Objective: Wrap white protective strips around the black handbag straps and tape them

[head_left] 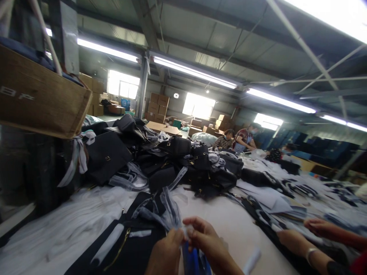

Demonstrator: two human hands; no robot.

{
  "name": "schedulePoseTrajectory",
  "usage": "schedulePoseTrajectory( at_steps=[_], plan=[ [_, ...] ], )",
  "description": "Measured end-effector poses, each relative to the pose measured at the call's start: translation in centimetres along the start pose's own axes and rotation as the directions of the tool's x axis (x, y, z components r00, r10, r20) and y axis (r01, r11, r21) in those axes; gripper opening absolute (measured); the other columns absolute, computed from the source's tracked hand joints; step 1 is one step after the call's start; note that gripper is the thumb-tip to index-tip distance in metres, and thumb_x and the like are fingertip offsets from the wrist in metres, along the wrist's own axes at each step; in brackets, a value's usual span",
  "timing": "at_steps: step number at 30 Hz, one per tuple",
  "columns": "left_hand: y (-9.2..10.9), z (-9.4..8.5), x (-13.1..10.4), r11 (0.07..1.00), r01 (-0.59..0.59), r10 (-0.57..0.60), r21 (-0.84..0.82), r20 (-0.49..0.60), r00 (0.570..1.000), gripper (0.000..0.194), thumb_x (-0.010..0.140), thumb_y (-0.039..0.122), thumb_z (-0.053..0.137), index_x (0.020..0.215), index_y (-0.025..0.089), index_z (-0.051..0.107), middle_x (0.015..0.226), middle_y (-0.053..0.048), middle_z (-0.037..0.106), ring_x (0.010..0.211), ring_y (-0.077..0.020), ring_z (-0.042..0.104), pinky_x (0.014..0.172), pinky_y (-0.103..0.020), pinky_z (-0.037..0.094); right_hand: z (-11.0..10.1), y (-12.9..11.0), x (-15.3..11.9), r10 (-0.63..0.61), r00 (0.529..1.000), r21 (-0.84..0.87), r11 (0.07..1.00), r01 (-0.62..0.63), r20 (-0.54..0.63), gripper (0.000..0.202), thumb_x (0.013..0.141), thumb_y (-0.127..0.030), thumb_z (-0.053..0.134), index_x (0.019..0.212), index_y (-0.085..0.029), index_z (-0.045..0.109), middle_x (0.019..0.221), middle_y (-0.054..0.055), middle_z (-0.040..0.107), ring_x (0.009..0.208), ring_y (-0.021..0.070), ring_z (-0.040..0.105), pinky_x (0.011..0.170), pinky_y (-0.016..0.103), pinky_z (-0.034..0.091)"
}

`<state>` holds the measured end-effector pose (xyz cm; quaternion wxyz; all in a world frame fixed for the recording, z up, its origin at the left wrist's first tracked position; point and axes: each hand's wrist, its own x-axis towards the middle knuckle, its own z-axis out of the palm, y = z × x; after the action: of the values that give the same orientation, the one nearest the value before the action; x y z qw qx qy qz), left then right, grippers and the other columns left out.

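Close together at the bottom middle, my left hand and my right hand pinch the end of a translucent plastic-wrapped strap. The strap loops back over a black bag lying flat left of my hands. That bag has a gold zipper, and a rolled white wrap rests on it. Directly below my fingers is a blue object, partly hidden by my hands, whose kind I cannot make out.
Black bags are heaped across the table. White wrapping sheets lie at the left, below a hanging brown bin. A co-worker's hands handle a black strap piece at the right. Several people work farther back near cardboard boxes.
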<state>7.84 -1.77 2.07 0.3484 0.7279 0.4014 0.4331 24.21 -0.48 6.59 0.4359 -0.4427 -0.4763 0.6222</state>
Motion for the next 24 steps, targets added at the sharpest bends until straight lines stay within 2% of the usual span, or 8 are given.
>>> schedulePoseTrajectory(
  at_steps=[3, 6, 9, 12, 14, 17, 20, 24],
  plan=[
    [0.7, -0.9, -0.2, 0.999, 0.031, -0.029, -0.017, 0.104, 0.994, 0.022, 0.079, 0.018, 0.053, 0.101, 0.022, 0.057, 0.105, -0.011, 0.066, 0.097, -0.0267, 0.064, 0.082, -0.031, 0.045, -0.2, 0.0, 0.1, -0.032, 0.999, -0.076, 0.997, 0.031, -0.01, 0.038, 0.068, -0.039, 0.076, 0.097, -0.017, 0.064, 0.068, -0.003, 0.06, 0.056, 0.0099, 0.053, 0.055, 0.024, 0.045],
    [1.7, -2.4, 0.3, 0.972, 0.112, -0.072, -0.205, 0.193, 0.979, 0.027, 0.088, 0.031, 0.052, 0.112, 0.02, 0.048, 0.104, -0.011, 0.067, 0.101, -0.0247, 0.062, 0.09, -0.033, 0.042, -0.5, -0.7, 0.0, -0.084, 0.996, -0.18, 0.98, 0.087, 0.025, 0.037, 0.073, -0.042, 0.072, 0.099, -0.017, 0.064, 0.068, -0.004, 0.057, 0.056, 0.0099, 0.053, 0.055, 0.024, 0.045],
    [2.2, -3.0, 1.3, 0.849, 0.279, -0.185, -0.449, 0.242, 0.952, 0.038, 0.093, 0.049, 0.043, 0.115, 0.017, 0.043, 0.089, -0.008, 0.069, 0.089, -0.0219, 0.063, 0.084, -0.033, 0.044, -0.4, -1.8, -0.2, -0.113, 0.989, -0.272, 0.953, 0.135, 0.095, 0.032, 0.078, -0.04, 0.066, 0.101, -0.018, 0.063, 0.068, -0.003, 0.058, 0.058, 0.0114, 0.055, 0.056, 0.025, 0.047],
    [2.3, -2.7, 2.0, 0.691, 0.416, -0.215, -0.591, 0.382, 0.899, 0.048, 0.086, 0.057, 0.053, 0.105, 0.013, 0.053, 0.088, -0.01, 0.064, 0.074, -0.0192, 0.06, 0.067, -0.029, 0.045, 0.1, -2.9, -0.7, -0.141, 0.983, -0.397, 0.901, 0.176, 0.116, 0.025, 0.086, -0.034, 0.057, 0.105, -0.02, 0.063, 0.068, -0.003, 0.06, 0.06, 0.012, 0.058, 0.059, 0.025, 0.048],
    [2.5, -2.4, 1.9, 0.633, 0.47, -0.209, -0.614, 0.449, 0.869, 0.049, 0.083, 0.058, 0.057, 0.094, 0.01, 0.059, 0.085, -0.008, 0.061, 0.067, -0.0147, 0.055, 0.059, -0.024, 0.041, 0.4, -3.3, -1.2, -0.18, 0.975, -0.48, 0.849, 0.22, 0.129, 0.025, 0.09, -0.031, 0.051, 0.109, -0.02, 0.064, 0.069, -0.002, 0.06, 0.061, 0.0116, 0.059, 0.061, 0.024, 0.048],
    [2.8, -2.4, 1.6, 0.625, 0.507, -0.244, -0.594, 0.468, 0.849, 0.045, 0.084, 0.054, 0.059, 0.089, 0.009, 0.062, 0.07, -0.001, 0.052, 0.058, -0.0093, 0.042, 0.053, -0.019, 0.033, 0.9, -3.4, -1.6, -0.25, 0.955, -0.524, 0.799, 0.295, 0.157, 0.027, 0.091, -0.028, 0.05, 0.113, -0.022, 0.065, 0.079, -0.001, 0.061, 0.063, 0.0098, 0.058, 0.062, 0.023, 0.048],
    [2.8, -2.5, 1.5, 0.618, 0.552, -0.281, -0.559, 0.5, 0.82, 0.039, 0.084, 0.05, 0.062, 0.089, 0.011, 0.063, 0.067, 0.002, 0.047, 0.057, -0.0085, 0.036, 0.052, -0.017, 0.031, 0.8, -2.9, -1.5, -0.246, 0.963, -0.475, 0.838, 0.27, 0.113, 0.034, 0.086, -0.022, 0.053, 0.119, -0.022, 0.062, 0.085, -0.001, 0.061, 0.064, 0.0093, 0.059, 0.062, 0.022, 0.05],
    [2.5, -2.8, 1.5, 0.604, 0.582, -0.335, -0.544, 0.489, 0.805, 0.037, 0.08, 0.05, 0.065, 0.083, 0.014, 0.061, 0.069, 0.003, 0.047, 0.055, -0.0087, 0.036, 0.051, -0.017, 0.031, -2.3, -3.0, -2.7, -0.185, 0.983, -0.412, 0.895, 0.169, 0.0, 0.04, 0.082, -0.024, 0.057, 0.123, -0.022, 0.058, 0.108, 0.004, 0.063, 0.065, 0.0096, 0.061, 0.06, 0.025, 0.053]
  ],
)
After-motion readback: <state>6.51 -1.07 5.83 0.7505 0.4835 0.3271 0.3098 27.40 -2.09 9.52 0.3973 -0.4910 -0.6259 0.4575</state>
